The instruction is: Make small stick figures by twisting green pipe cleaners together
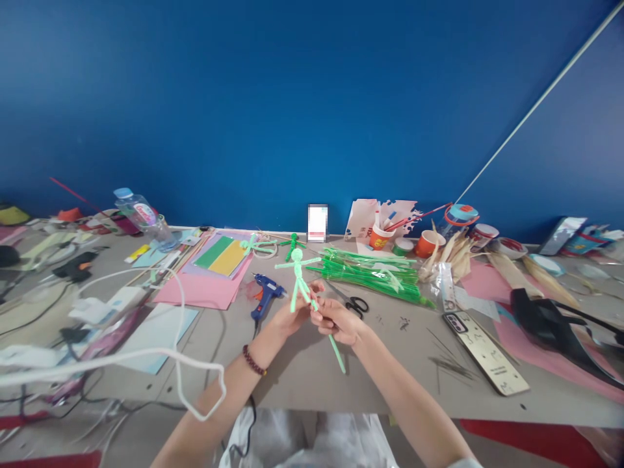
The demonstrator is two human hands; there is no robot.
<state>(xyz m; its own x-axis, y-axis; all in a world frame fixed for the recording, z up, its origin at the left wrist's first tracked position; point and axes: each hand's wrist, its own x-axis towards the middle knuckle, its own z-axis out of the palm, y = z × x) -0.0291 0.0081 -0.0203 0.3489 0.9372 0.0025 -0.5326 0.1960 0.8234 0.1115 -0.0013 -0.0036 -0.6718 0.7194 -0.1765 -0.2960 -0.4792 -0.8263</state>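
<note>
A light green pipe-cleaner figure [299,272] with a round coiled head, outstretched arms and two legs is held upright above the table. My left hand [295,311] is closed around its lower leg, with the fingers partly hidden. My right hand [337,320] pinches the same leg at its end, close against the left hand. From under the right hand a loose pipe-cleaner end [337,355] sticks out downward. Behind the hands lie black-handled scissors [358,305], and to the left is a blue glue gun [266,294].
Bundled green pipe cleaners [373,276] lie behind the right hand. Two more figures, one dark green [293,247] and one pale [257,247], are near the wall. A phone [485,354] lies at right. A white cable [180,325] loops at left, near my forearm.
</note>
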